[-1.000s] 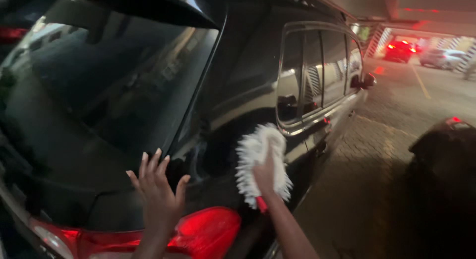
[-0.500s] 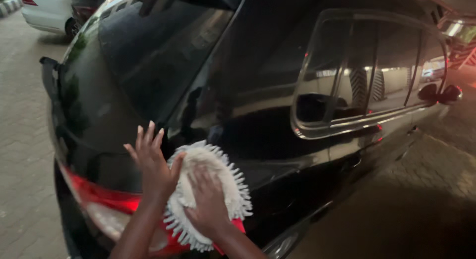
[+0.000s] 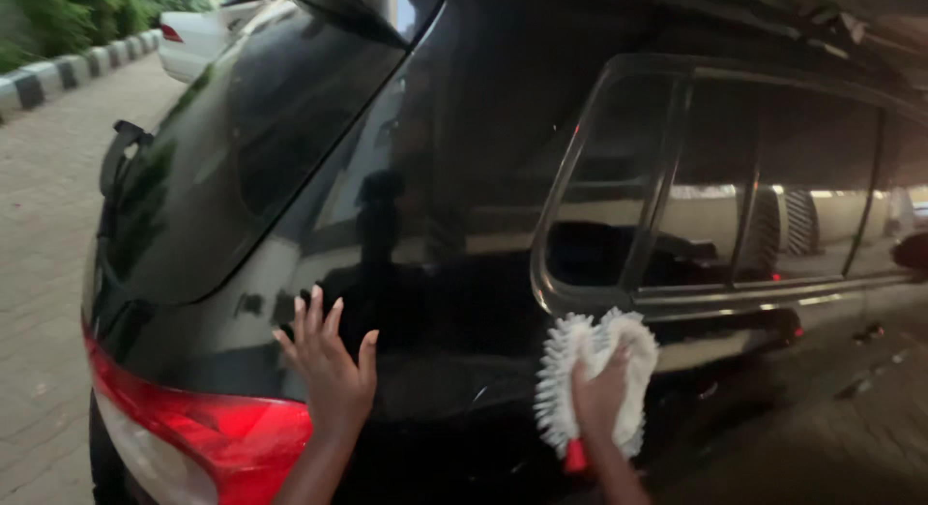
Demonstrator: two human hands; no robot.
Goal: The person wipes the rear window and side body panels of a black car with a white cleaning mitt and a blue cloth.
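Right hand [image 3: 601, 397] clamped on fluffy white wash mitt [image 3: 594, 394], pressed flat against black car [image 3: 464, 225] side panel, just under rear side window [image 3: 715, 191]. Left hand [image 3: 331, 365] wide open, fingers spread, palm on body near red tail light [image 3: 208, 432]. Paved ground [image 3: 39, 254] far left.

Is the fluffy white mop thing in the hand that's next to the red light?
No, the fluffy white microfibre wash mitt is under the right hand, while the left hand by the red tail light is bare.
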